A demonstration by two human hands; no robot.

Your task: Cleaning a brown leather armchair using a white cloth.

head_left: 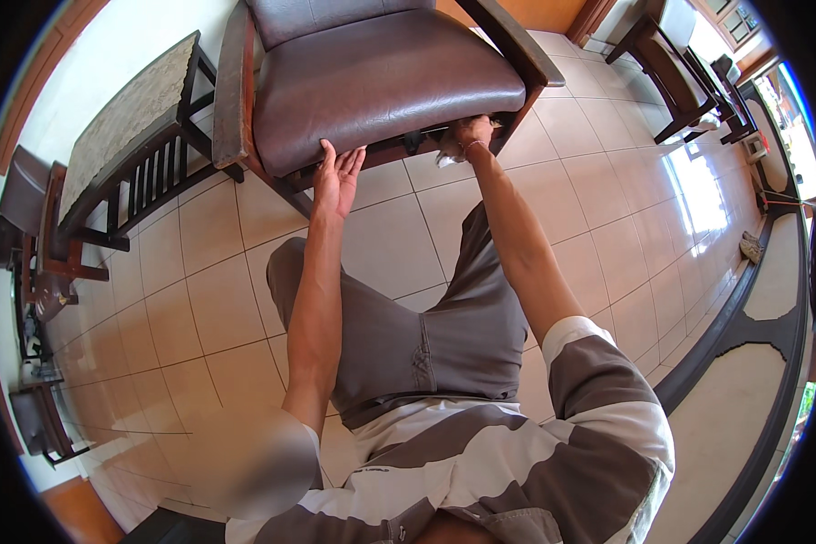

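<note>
A wooden armchair [234, 100] with a brown, leather-like seat cushion [381, 86] stands in front of me. My left hand [337, 186] is palm up at the cushion's lower front edge, left of the middle. Its thumb lies against the cushion's front face, and the other fingers reach to the underside. Farther right, my right hand [473, 134] is under the front edge, close to the right front leg. A crumpled white cloth [448, 152] is bunched in its closed fingers. Dark frame parts show in the gap between cushion and front rail; the seat hides what lies deeper.
Light tiled floor [190, 299] surrounds the chair. To the left stands a dark wooden table [136, 136] with a slatted side, and more chairs. Another chair [666, 63] is at the far right. A dark-framed panel [743, 363] runs along my right side.
</note>
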